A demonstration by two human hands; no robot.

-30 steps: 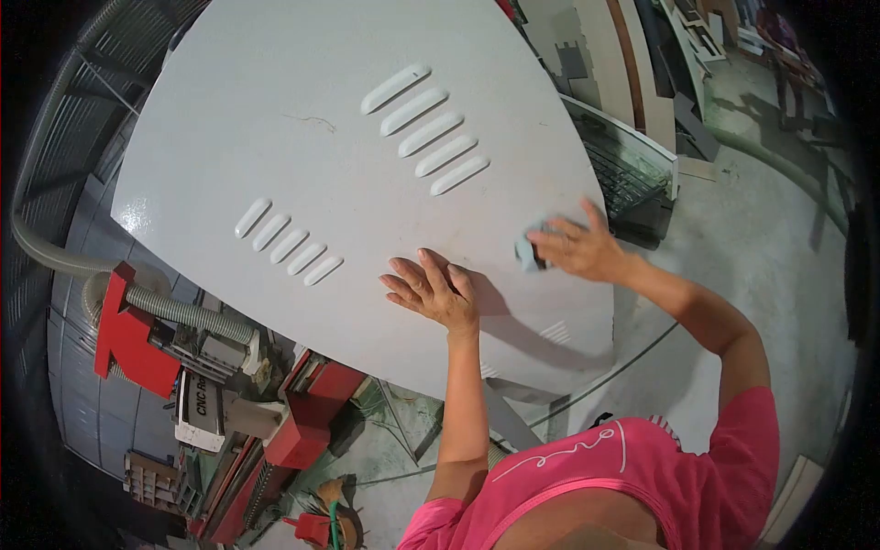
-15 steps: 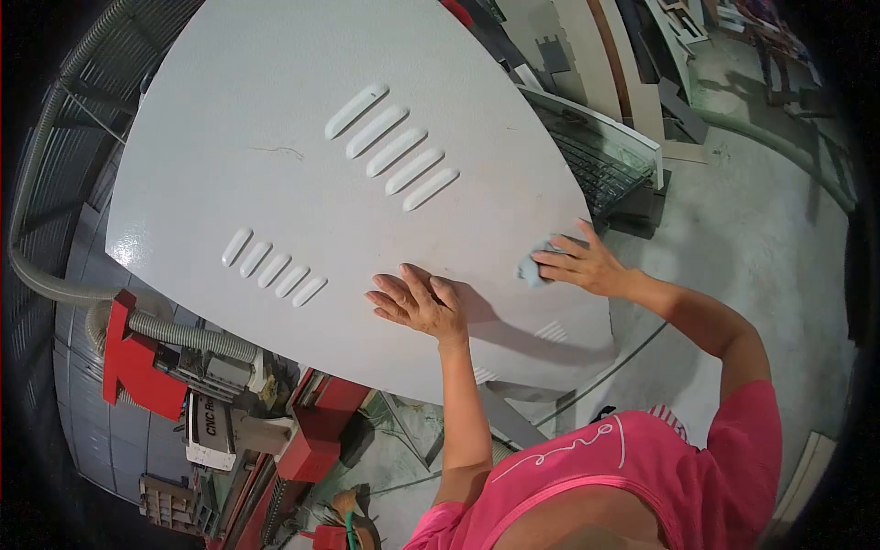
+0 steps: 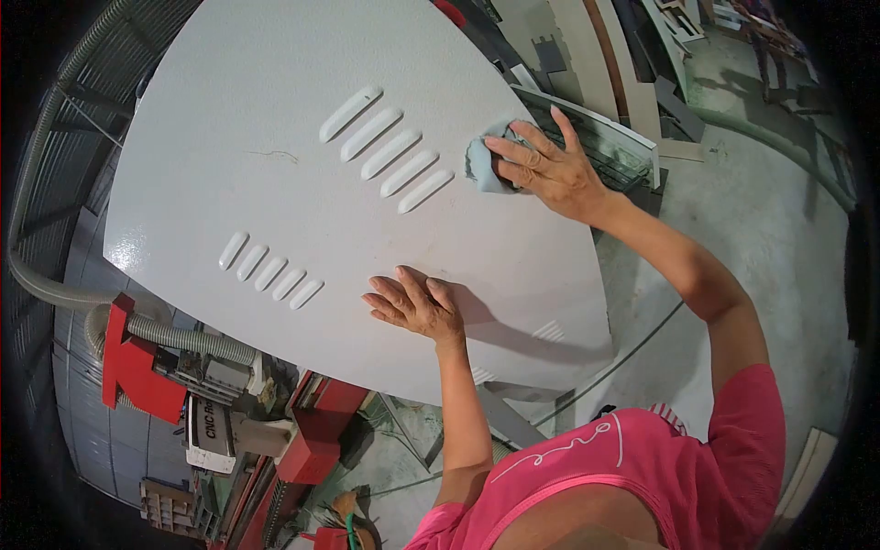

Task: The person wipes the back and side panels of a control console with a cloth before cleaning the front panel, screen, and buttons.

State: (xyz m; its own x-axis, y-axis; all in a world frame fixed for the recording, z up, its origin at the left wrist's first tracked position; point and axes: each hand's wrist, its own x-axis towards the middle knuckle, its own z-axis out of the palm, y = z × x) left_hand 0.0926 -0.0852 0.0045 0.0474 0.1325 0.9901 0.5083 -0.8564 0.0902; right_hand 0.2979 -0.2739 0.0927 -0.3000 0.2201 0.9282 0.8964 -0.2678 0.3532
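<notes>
A large white panel [image 3: 238,82] with rows of raised slots fills the middle of the view. Near its right edge, my right hand [image 3: 555,174] presses a light blue cloth [image 3: 486,163] against the surface, fingers bent over it. The larger row of slots [image 3: 392,154] lies just left of the cloth. My left hand [image 3: 417,304] rests on the lower middle of the panel, its fingers spread and holding nothing. Left of that hand is a smaller row of slots [image 3: 271,267]. A thin brownish mark [image 3: 275,153] shows on the upper left of the panel.
A red and white CNC machine [image 3: 215,426] with a ribbed hose [image 3: 188,337] stands at lower left, below the panel's edge. A keyboard [image 3: 614,170] is partly hidden behind the right forearm. Boards [image 3: 605,55] lean at upper right, and a cable crosses the floor.
My right hand has slid the cloth up the panel and a little left, away from the lower right edge. My left hand has stayed nearly still.
</notes>
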